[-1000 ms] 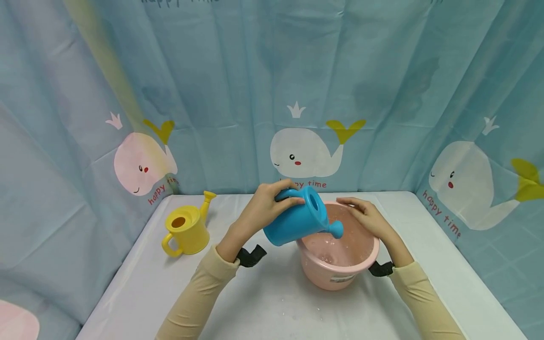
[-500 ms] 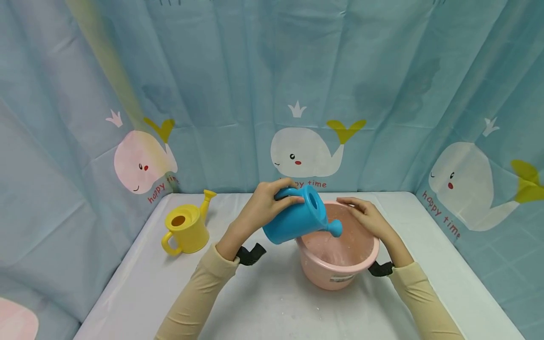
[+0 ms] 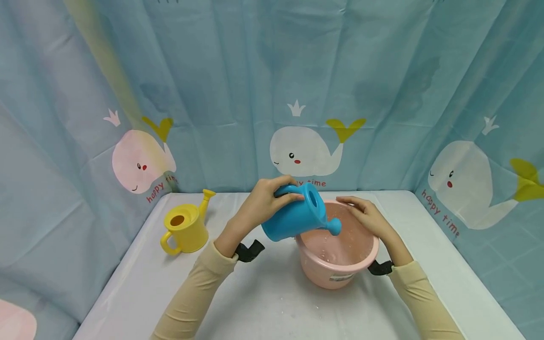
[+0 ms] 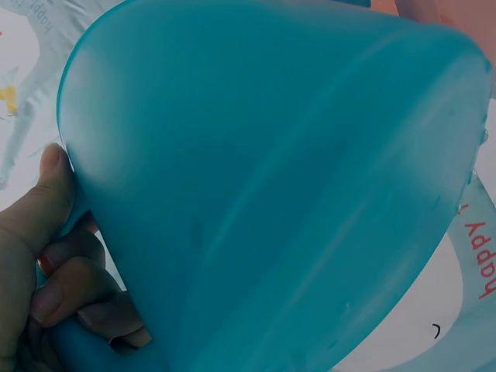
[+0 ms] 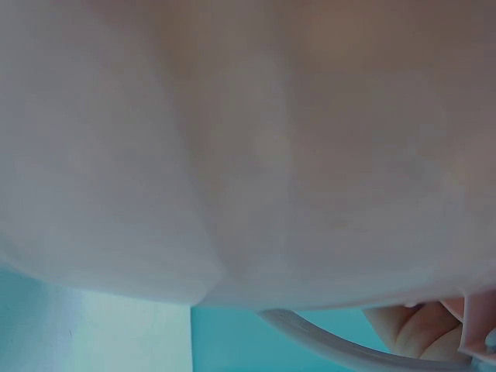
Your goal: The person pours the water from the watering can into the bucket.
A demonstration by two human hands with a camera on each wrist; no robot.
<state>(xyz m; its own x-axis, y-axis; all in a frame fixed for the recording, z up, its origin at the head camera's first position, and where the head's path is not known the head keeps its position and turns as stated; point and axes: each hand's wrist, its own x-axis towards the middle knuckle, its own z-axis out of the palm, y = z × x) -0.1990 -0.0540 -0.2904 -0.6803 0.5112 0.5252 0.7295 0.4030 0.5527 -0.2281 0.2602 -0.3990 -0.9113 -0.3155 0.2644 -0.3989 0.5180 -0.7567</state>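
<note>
My left hand (image 3: 265, 203) holds a blue toy watering can (image 3: 293, 219) by its handle, tilted with the sprinkler head down over a pink bucket (image 3: 325, 274). The can's base fills most of the left wrist view, with curled fingers (image 4: 74, 287) around the handle. At the bucket's right side, my right hand (image 3: 367, 217) grips the rim, fingers over the edge. The bucket's outer wall (image 5: 232, 155) dominates the right wrist view, where some fingers (image 5: 418, 329) show beside the curved bail handle (image 5: 333, 341). Droplets glisten inside the bucket; whether water is flowing is hard to tell.
To the left on the white table (image 3: 140, 283) stands a yellow watering can (image 3: 187, 229), its spout pointing back. Water drops dot the table in front of the bucket. A blue whale-print curtain (image 3: 238, 94) encloses the back and sides.
The blue watering can has risen very slightly with my left hand. Ripples at the bucket's bottom have faded since a second ago. My right hand keeps its place on the rim.
</note>
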